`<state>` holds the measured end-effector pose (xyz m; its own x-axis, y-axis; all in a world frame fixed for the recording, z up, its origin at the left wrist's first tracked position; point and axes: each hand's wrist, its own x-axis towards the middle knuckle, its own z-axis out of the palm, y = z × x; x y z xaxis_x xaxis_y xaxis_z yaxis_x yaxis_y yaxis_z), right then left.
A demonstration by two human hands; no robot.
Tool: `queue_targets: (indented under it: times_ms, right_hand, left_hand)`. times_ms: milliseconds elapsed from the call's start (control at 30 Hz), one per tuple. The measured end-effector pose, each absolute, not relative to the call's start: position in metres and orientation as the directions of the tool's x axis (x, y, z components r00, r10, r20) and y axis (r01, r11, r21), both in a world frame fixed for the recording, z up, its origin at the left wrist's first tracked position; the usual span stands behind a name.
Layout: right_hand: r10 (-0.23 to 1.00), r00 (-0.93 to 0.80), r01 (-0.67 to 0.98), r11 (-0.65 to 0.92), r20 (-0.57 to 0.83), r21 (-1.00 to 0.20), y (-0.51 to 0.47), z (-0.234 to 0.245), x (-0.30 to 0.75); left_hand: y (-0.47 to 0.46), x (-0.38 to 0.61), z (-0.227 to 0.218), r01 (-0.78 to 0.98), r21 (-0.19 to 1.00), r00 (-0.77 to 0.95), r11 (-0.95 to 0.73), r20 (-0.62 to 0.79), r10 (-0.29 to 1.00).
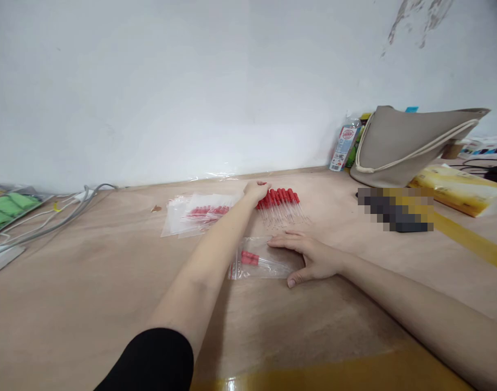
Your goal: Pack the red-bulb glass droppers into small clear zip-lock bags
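Observation:
My left hand (pixel 256 190) reaches forward, its fingers pinched on the red end of a thin stick at the left of a row. The row of red-handled sticks (pixel 287 195) lies side by side on the table, their thin pale shafts pointing toward me. My right hand (pixel 309 252) is open, fingers spread and lying over the right end of a clear zip bag (pixel 268 271). Inside that bag are a few red-handled sticks (pixel 249 258), red ends to the left. Partly behind my left forearm lies a stack of clear bags (pixel 178 217), with more red-handled sticks showing in them.
On the right stand a bottle (pixel 344 146) and a grey bag with a cord (pixel 411 141). Near them lie a yellow tissue pack (pixel 462 187) and a blurred dark object (pixel 395 209). Grey and white cables (pixel 73 209) and a green packet (pixel 12 209) are at left. A wall bounds the table.

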<state>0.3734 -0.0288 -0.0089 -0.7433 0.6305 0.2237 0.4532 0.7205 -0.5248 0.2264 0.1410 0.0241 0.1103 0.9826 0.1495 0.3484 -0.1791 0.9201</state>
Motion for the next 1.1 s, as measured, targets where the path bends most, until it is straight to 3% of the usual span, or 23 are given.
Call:
queue_targets:
  times_ms: [233,433,833,1100]
  right_hand:
    - [0.652,-0.733,0.481,0.698,0.193,-0.531,-0.030,-0.008,0.374]
    - [0.671,-0.722,0.511,0.682,0.169,-0.523,-0.030,-0.007,0.374]
    - [0.676,-0.716,0.511,0.677,0.173,-0.530,-0.031,-0.008,0.374]
    - [0.669,-0.721,0.510,0.687,0.178,-0.517,-0.031,-0.007,0.373]
  left_hand:
    - [0.108,0.168,0.055,0.129,0.953,-0.123,-0.274,0.290,0.949]
    - [0.034,0.073,0.041,-0.041,0.945,-0.212,-0.326,0.310,0.927]
    - [-0.010,0.049,0.000,-0.162,0.980,-0.169,-0.115,0.087,0.982]
    - [-0.023,0.056,0.004,-0.061,0.997,-0.011,-0.054,0.053,0.999]
